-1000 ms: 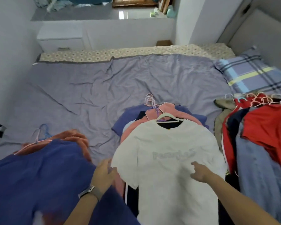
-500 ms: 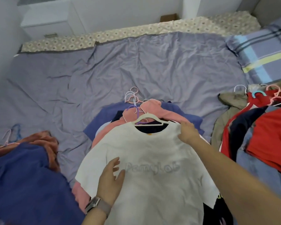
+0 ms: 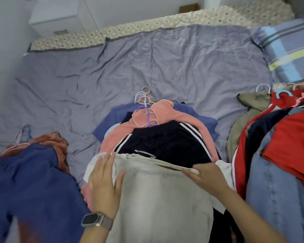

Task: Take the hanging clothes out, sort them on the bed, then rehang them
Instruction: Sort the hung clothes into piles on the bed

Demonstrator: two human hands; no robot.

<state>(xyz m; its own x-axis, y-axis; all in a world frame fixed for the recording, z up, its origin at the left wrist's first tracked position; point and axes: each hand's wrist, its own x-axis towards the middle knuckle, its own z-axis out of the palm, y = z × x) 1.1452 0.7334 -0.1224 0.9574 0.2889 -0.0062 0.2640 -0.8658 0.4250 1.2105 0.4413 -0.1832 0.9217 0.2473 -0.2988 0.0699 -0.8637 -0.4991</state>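
Nearest, left hand [image 3: 104,181] lies flat, fingers spread, on white T-shirt [image 3: 158,199]; right hand [image 3: 203,174] pinches its top edge, atop the middle pile on the bed [image 3: 147,67]. Beyond: black striped garment [image 3: 167,142], pink top [image 3: 163,111], hangers [image 3: 144,99]. Sorting step, I judge; next, lift shirt clear to a pile.

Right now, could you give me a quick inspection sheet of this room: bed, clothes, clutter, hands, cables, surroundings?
Surface: bed sheet, grey, wrinkled.
Job's things: white T-shirt atop middle pile, over black striped garment and pink top; blue pile left; red pile right; hangers.
Clutter: plaid pillow.
Hands: left hand flat on the T-shirt; right hand pinching its upper edge.
Cables: nothing seen.
Surroundings: white cabinet, wall.
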